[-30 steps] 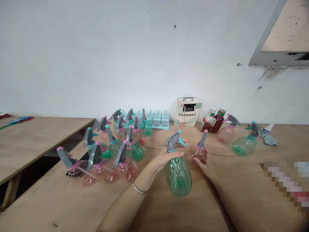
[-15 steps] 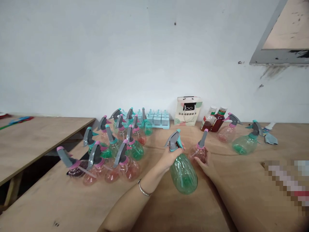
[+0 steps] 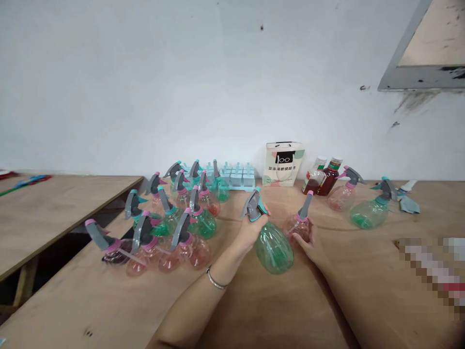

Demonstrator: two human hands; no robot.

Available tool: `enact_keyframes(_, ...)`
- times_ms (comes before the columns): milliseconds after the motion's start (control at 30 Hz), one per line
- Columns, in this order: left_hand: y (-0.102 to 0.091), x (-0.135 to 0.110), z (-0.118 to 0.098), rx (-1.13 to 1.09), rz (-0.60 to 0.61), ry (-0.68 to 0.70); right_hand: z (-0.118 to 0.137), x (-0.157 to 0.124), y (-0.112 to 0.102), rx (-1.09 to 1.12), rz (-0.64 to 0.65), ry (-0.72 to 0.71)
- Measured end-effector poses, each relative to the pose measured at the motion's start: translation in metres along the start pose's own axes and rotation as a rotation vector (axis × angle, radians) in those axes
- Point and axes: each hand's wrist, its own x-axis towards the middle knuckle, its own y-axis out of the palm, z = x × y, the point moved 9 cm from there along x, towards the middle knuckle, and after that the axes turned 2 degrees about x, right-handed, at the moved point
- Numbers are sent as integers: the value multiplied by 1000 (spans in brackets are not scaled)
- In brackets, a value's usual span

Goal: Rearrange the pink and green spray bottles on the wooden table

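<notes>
aslant, green sprayer [image 3: 275, 249] in left hand [image 3: 254, 228]

I'm facing a big pale wall [image 3: 145, 87], kinda bluish-white, with a little dark hole [image 3: 261, 28] up high. Grey frame [image 3: 392, 80] in the top right corner, pretty scuffed, with a grimy smudge [image 3: 417, 102] right under it. My counter [image 3: 119, 310] is brown wood, and there's another wooden table [image 3: 65, 208] to my left across a dark gap. Light's soft and even.
</notes>
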Motion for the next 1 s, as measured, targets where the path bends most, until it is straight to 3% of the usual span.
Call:
enact_keyframes(133, -16, 9, -6, 318, -69, 111, 0, 1, -3, -39, -22, -8)
enact_keyframes(233, -31, 19, 4, 480, -110, 137, 0, 2, -3, -50, -26, -10)
enact_keyframes(500, -76, 39, 41, 529, -352, 190, -2, 0, -3, -44, -33, -21)
enact_keyframes(733, -90, 24, 55, 665, -594, 318, -8, 0, -3, -53, -46, -10)
enact_keyframes(900, -101, 29, 96, 941, -618, 160, -11, 0, -3, -44, -33, 24)
enact_keyframes(1000, -102, 40, 104, 1030, -584, 122, -9, 0, -3, -51, -39, 17)
